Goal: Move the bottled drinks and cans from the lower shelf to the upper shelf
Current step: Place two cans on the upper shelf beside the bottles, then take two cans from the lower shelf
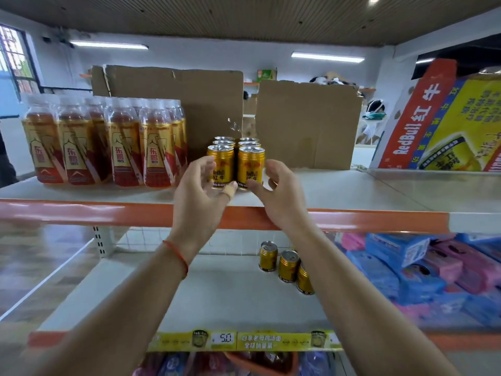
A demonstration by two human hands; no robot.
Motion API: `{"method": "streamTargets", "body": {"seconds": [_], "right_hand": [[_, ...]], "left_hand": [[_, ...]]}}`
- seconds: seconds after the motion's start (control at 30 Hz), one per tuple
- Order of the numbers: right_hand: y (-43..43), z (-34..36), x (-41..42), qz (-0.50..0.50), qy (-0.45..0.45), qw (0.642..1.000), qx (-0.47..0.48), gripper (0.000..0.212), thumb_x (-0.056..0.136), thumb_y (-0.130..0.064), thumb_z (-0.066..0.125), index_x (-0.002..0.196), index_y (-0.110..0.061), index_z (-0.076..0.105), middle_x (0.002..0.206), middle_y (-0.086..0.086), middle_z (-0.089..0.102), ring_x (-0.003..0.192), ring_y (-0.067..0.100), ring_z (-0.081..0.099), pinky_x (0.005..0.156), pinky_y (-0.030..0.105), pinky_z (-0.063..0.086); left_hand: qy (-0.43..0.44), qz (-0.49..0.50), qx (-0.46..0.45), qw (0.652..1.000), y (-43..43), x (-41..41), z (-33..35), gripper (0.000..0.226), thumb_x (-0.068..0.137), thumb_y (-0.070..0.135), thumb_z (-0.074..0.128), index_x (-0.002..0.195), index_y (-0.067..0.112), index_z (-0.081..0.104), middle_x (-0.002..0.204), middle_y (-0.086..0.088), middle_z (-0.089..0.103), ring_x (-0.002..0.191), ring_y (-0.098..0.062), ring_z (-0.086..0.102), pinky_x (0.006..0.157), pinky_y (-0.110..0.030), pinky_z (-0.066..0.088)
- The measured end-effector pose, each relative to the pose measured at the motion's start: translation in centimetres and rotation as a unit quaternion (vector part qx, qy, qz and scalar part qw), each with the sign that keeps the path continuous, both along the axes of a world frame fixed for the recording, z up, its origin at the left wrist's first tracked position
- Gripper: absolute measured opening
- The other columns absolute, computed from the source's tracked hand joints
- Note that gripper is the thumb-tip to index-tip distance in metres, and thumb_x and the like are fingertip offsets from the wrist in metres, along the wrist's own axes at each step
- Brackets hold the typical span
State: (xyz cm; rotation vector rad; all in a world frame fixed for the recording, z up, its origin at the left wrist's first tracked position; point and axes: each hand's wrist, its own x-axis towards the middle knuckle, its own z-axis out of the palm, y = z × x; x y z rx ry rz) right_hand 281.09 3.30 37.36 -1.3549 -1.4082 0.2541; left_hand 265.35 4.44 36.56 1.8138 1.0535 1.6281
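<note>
Several gold cans [250, 165] stand in two rows on the upper shelf [352, 191], in front of brown cardboard. My left hand [202, 185] hovers at the front left can with fingers loosely spread, thumb near its base. My right hand [273, 185] is just right of the front right can, fingers relaxed and holding nothing. To the left on the same shelf stand several orange-labelled bottled drinks [108, 142]. Three gold cans [287, 265] stand on the lower shelf [217, 294], partly hidden behind my right forearm.
Two cardboard sheets [306, 123] lean at the back of the upper shelf. A large Red Bull carton [444, 118] sits tilted at the right. Blue and pink packets [423, 270] fill the lower shelf's right side. An orange rail [81, 214] edges the upper shelf.
</note>
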Motion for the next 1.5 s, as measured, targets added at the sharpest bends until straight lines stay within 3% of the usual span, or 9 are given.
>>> {"method": "streamTargets", "body": {"seconds": [0.17,0.3,0.47,0.6,0.87,0.93,1.1,1.2,1.5], "right_hand": [[-8.1,-5.0,-2.2,0.04,0.052,0.993,0.096,0.038,0.092,-0.014,0.067,0.129,-0.015,0.058,0.126,-0.005,0.063,0.118,0.011,0.058,0.102,0.029,0.048],[-12.9,-11.7,-1.8,-0.008,0.053,0.989,0.135,0.026,0.093,-0.012,0.062,0.119,-0.011,0.062,0.119,-0.006,0.064,0.113,0.013,0.061,0.095,0.031,0.051],[-11.9,-19.8,1.1,-0.103,0.126,0.985,-0.051,0.022,0.091,-0.025,0.067,0.112,-0.024,0.062,0.112,-0.011,0.066,0.108,0.004,0.06,0.096,0.029,0.051],[-8.5,-22.2,5.1,-0.164,0.157,0.962,-0.15,0.027,0.091,-0.025,0.068,0.117,-0.018,0.061,0.114,-0.006,0.064,0.109,0.009,0.059,0.098,0.03,0.05],[-1.8,-24.1,13.0,-0.237,0.068,0.94,-0.237,0.03,0.082,-0.041,0.069,0.093,-0.016,0.058,0.093,-0.001,0.064,0.088,0.019,0.061,0.075,0.039,0.051],[0.2,-25.2,14.4,-0.234,0.054,0.937,-0.254,0.036,0.08,-0.045,0.066,0.099,-0.015,0.059,0.095,0.003,0.065,0.088,0.021,0.061,0.077,0.041,0.053],[5.1,-28.3,16.5,-0.22,0.043,0.927,-0.3,0.066,0.06,-0.047,0.074,0.116,-0.021,0.052,0.11,0.005,0.065,0.1,0.022,0.062,0.086,0.043,0.055],[6.0,-28.6,16.3,-0.22,0.05,0.927,-0.3,0.082,0.057,-0.041,0.074,0.128,-0.019,0.04,0.121,0.009,0.057,0.111,0.027,0.057,0.094,0.045,0.052],[6.2,-28.4,16.4,-0.204,0.012,0.93,-0.306,0.059,0.071,-0.027,0.078,0.121,-0.012,0.051,0.121,0.009,0.052,0.11,0.025,0.052,0.092,0.035,0.045]], "left_hand": [[-0.099,-0.105,0.048,0.988,-8.5,1.3,-5.4,0.035,0.089,0.01,0.07,0.121,0.017,0.058,0.118,0.002,0.066,0.114,-0.013,0.063,0.093,-0.022,0.052],[-0.06,-0.174,-0.023,0.983,-10.8,1.9,-12.4,0.026,0.087,0.033,0.067,0.112,0.035,0.061,0.115,0.009,0.067,0.112,-0.016,0.065,0.092,-0.023,0.053],[0.06,-0.175,-0.164,0.969,-6.0,4.4,-19.7,0.028,0.087,0.016,0.072,0.113,0.023,0.062,0.108,0.017,0.067,0.103,0.0,0.065,0.091,-0.031,0.057],[0.095,-0.174,-0.256,0.946,-1.3,7.9,-22.5,0.035,0.085,0.012,0.075,0.116,0.016,0.06,0.112,0.002,0.067,0.102,-0.013,0.066,0.081,-0.027,0.054],[0.207,-0.157,-0.253,0.932,6.4,16.0,-22.3,0.026,0.08,0.014,0.076,0.076,0.024,0.052,0.074,0.009,0.054,0.07,-0.013,0.052,0.056,-0.022,0.033],[0.237,-0.134,-0.261,0.926,8.5,17.7,-22.6,0.019,0.078,0.021,0.076,0.087,0.017,0.059,0.079,0.002,0.06,0.07,-0.016,0.053,0.052,-0.022,0.031],[0.344,-0.103,-0.27,0.893,12.2,20.6,-24.5,0.076,0.077,0.024,0.076,0.143,0.026,0.039,0.142,-0.009,0.046,0.114,-0.033,0.058,0.094,-0.042,0.053],[0.403,-0.106,-0.243,0.876,13.4,21.7,-25.3,0.075,0.083,0.016,0.071,0.145,0.033,0.032,0.146,-0.007,0.042,0.117,-0.034,0.058,0.094,-0.046,0.054],[0.363,-0.086,-0.256,0.892,14.1,21.8,-26.2,0.072,0.073,0.026,0.082,0.136,0.015,0.048,0.133,-0.011,0.052,0.113,-0.033,0.058,0.095,-0.044,0.051]]}}
